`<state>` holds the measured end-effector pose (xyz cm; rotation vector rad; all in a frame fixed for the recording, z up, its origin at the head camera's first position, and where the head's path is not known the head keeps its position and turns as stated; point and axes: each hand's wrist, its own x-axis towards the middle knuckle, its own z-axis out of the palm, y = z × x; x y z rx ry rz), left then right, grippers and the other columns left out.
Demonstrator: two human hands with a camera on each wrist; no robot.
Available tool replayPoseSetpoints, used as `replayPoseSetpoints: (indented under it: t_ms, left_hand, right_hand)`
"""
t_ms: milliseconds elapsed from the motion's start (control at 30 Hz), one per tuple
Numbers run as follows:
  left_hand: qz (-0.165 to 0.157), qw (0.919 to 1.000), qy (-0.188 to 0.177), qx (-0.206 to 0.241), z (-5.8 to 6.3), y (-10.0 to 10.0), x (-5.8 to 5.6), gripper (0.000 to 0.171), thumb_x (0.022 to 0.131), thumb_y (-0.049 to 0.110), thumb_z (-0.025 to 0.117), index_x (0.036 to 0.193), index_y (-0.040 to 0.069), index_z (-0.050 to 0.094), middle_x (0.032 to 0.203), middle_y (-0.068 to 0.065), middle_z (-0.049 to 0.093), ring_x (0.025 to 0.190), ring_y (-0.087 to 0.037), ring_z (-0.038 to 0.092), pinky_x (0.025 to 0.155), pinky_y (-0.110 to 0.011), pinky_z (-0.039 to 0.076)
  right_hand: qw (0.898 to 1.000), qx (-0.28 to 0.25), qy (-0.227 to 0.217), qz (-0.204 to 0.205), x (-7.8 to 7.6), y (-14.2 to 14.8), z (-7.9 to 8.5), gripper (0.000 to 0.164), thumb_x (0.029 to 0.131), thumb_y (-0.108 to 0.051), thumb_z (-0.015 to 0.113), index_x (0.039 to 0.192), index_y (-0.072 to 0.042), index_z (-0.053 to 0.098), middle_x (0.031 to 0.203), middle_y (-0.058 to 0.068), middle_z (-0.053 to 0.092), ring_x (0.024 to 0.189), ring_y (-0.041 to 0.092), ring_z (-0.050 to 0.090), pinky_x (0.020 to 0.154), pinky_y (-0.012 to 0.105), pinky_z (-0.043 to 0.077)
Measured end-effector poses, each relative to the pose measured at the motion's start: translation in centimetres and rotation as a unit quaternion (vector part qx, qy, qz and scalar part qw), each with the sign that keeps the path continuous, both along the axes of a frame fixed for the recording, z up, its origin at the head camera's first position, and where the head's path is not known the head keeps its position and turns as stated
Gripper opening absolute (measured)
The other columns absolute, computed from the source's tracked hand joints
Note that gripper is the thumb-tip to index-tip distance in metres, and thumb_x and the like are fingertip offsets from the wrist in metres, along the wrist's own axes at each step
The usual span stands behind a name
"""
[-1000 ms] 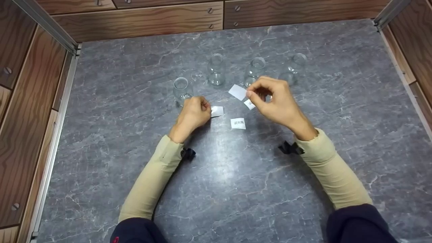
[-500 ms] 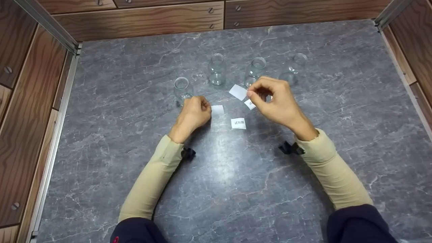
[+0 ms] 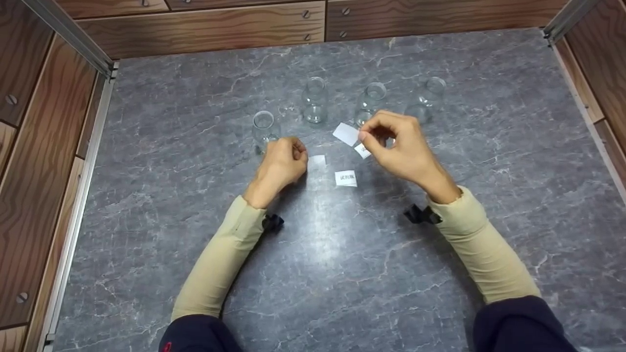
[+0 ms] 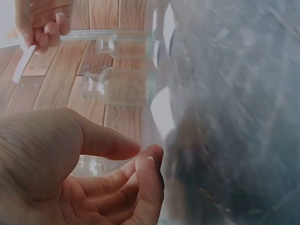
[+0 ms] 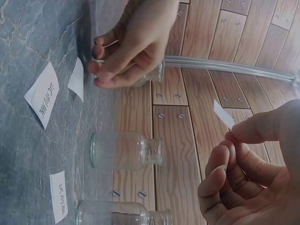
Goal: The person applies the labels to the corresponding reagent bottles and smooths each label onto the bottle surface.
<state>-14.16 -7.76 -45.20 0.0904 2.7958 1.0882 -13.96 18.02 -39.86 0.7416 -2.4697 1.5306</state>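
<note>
The step seems a delicate pick-up: at upper middle, the right hand (image 3: pixel 403 145) pinches a white slip (image 3: pixel 346 134). Near centre, the left hand (image 3: pixel 279 166), tips together, perhaps grips a second slip (image 3: pixel 318 162); lifting calls for lightness.

On the table (image 3: pixel 342 274), labels (image 3: pixel 346 178) before three bottles (image 3: pixel 314 105) (a fourth bottle (image 3: pixel 266 128) farther left)

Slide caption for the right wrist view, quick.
Right hand pinches a white rectangular paper slip; left hand and clear, narrow-necked glass bottles beyond.
</note>
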Motion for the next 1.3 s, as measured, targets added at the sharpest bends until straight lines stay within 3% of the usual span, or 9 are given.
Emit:
replayPoseSetpoints:
  t_ms: [267, 433, 600, 1000, 1167, 1300]
  left_hand:
    - [-0.047, 0.9958, 0.061, 0.051, 2.3, 0.8, 1.5, 0.012, 0.099, 0.007, 0.065, 0.103, 0.001, 0.075, 0.093, -0.011, 0.078, 0.08, -0.02, 0.073, 0.074, -0.03, 0.062]
    - [-0.069, 0.9856, 0.134, 0.077, 3.5, 1.4, 2.7, 0.01, 0.099, 0.005, 0.066, 0.103, 0.001, 0.075, 0.1, -0.013, 0.077, 0.083, -0.024, 0.074, 0.075, -0.029, 0.063]
    - [-0.074, 0.9738, 0.205, 0.064, 4.2, 2.1, 3.8, 0.008, 0.099, 0.006, 0.067, 0.102, 0.002, 0.074, 0.102, -0.011, 0.076, 0.085, -0.024, 0.072, 0.075, -0.026, 0.06]
    - [-0.082, 0.9505, 0.298, 0.034, 4.4, 3.5, 5.4, 0.009, 0.097, 0.009, 0.073, 0.105, 0.005, 0.072, 0.103, -0.009, 0.07, 0.082, -0.021, 0.067, 0.067, -0.028, 0.057]
    - [-0.086, 0.9439, 0.318, 0.015, 4.3, 3.9, 5.6, 0.013, 0.095, 0.013, 0.077, 0.105, 0.007, 0.071, 0.102, -0.006, 0.069, 0.077, -0.018, 0.06, 0.062, -0.029, 0.053]
    - [-0.091, 0.942, 0.323, 0.007, 4.0, 4.0, 5.5, 0.015, 0.095, 0.015, 0.079, 0.104, 0.007, 0.071, 0.102, -0.007, 0.068, 0.079, -0.018, 0.061, 0.064, -0.029, 0.055]
  right_hand:
    - [1.0, -0.002, -0.022, 0.01, -0.1, 0.0, -0.2, 0.006, 0.09, 0.008, 0.072, 0.087, 0.003, 0.074, 0.077, 0.0, 0.067, 0.065, 0.012, 0.055, 0.058, 0.018, 0.045]
    - [0.999, -0.014, -0.05, 0.005, -0.1, -0.1, -0.3, 0.006, 0.088, 0.008, 0.071, 0.085, 0.003, 0.072, 0.076, -0.001, 0.068, 0.066, 0.012, 0.057, 0.059, 0.02, 0.048]
    - [0.997, -0.02, -0.07, -0.003, -0.2, -0.3, -0.4, 0.006, 0.089, 0.007, 0.071, 0.084, 0.004, 0.072, 0.077, -0.003, 0.068, 0.066, 0.011, 0.057, 0.059, 0.021, 0.048]
    - [0.989, -0.096, -0.115, -0.001, 0.1, -1.2, -1.1, 0.013, 0.087, 0.011, 0.064, 0.08, 0.002, 0.071, 0.076, -0.004, 0.067, 0.065, 0.006, 0.055, 0.058, 0.018, 0.046]
    - [0.982, -0.121, -0.147, 0.005, 0.3, -1.5, -1.2, 0.019, 0.086, 0.011, 0.062, 0.08, -0.004, 0.072, 0.076, -0.002, 0.069, 0.067, 0.006, 0.058, 0.062, 0.019, 0.051]
    - [0.978, -0.123, -0.169, 0.014, 0.4, -1.6, -1.3, 0.016, 0.087, 0.01, 0.06, 0.081, -0.001, 0.072, 0.076, -0.001, 0.067, 0.066, 0.008, 0.057, 0.061, 0.02, 0.049]
